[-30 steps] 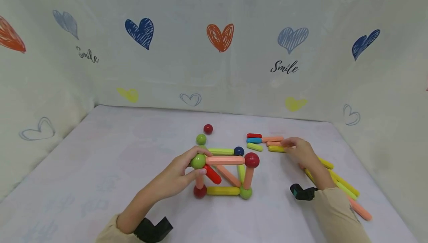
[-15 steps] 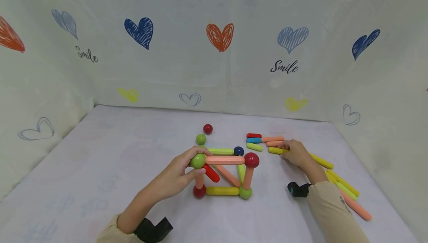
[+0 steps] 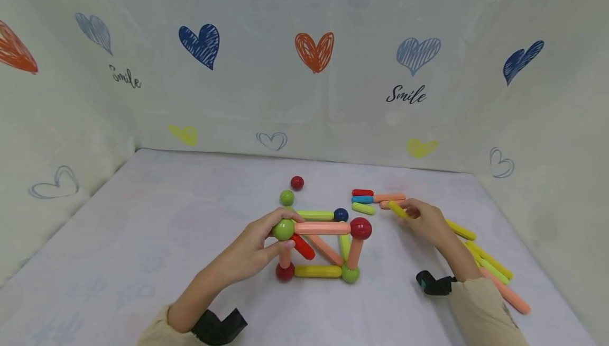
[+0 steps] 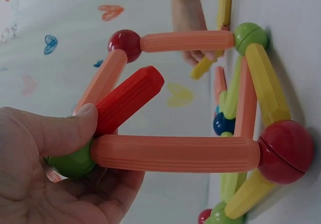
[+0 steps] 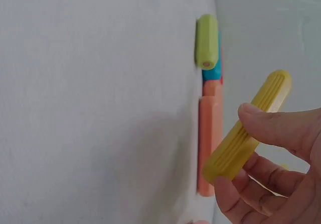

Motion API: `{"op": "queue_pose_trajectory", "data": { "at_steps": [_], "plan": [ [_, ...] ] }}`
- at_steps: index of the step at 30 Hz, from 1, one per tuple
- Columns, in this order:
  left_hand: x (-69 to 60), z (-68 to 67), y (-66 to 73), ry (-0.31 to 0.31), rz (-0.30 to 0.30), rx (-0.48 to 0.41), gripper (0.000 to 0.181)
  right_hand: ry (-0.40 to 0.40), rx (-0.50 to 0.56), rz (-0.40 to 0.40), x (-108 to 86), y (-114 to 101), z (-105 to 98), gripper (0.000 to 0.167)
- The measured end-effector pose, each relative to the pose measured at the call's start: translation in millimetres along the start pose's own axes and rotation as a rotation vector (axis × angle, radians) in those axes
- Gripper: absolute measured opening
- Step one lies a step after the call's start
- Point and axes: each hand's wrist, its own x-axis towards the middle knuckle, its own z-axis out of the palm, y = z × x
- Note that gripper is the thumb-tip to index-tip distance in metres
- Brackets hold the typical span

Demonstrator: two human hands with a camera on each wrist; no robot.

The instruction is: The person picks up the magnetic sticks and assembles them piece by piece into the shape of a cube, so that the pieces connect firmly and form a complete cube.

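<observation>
My left hand (image 3: 254,240) pinches a green ball (image 3: 283,229) at the upper near-left corner of a frame built of balls and rods. From that ball a salmon rod (image 3: 321,228) runs to a red ball (image 3: 360,228), and a short red rod (image 4: 131,99) sticks out with its other end free. A yellow rod (image 3: 317,271) forms the frame's lower near edge. Above the table at the right, my right hand (image 3: 428,223) holds a loose yellow rod (image 5: 246,128) between thumb and fingers, tilted and apart from the other rods.
Behind the frame lie a loose red ball (image 3: 297,182) and a green ball (image 3: 287,197). Short rods, among them a light green rod (image 3: 363,209) and a blue rod (image 3: 362,199), lie back right. Longer rods, one a salmon rod (image 3: 505,291), lie beside the right forearm.
My right hand has picked up the yellow rod from the table and tilted it, its far end now raised. The left hand and the frame have stayed nearly in place.
</observation>
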Motion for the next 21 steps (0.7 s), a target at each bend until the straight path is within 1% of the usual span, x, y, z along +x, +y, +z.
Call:
{"op": "queue_pose_trajectory", "data": {
  "at_steps": [3,8,11,15,17,19,21],
  "plan": [
    [0.1,-0.9,0.5,-0.008,-0.011,-0.001,0.039,0.054,0.019,-0.031,-11.9,-11.1,-3.6,0.036],
    [-1.0,-3.3,1.1,-0.027,-0.053,0.003,0.044,0.099,0.031,-0.102,-41.0,-38.9,-10.6,0.04],
    [-0.8,-3.7,1.4,-0.031,-0.048,0.011,0.043,0.127,0.035,-0.155,-61.8,-55.2,-15.2,0.041],
    [-0.2,-2.8,1.5,-0.023,-0.038,0.023,0.041,0.176,0.043,-0.222,-88.6,-75.2,-17.1,0.034],
    [0.0,-2.3,1.5,-0.019,-0.04,0.024,0.039,0.199,0.058,-0.278,-99.6,-83.7,-15.2,0.03],
    [0.0,-1.7,1.6,-0.011,-0.047,0.021,0.038,0.205,0.064,-0.349,-108.0,-90.9,-10.8,0.025],
    [0.1,-1.4,1.6,-0.002,-0.045,0.024,0.037,0.164,0.065,-0.402,-113.6,-97.3,-4.6,0.023]
  ]
}}
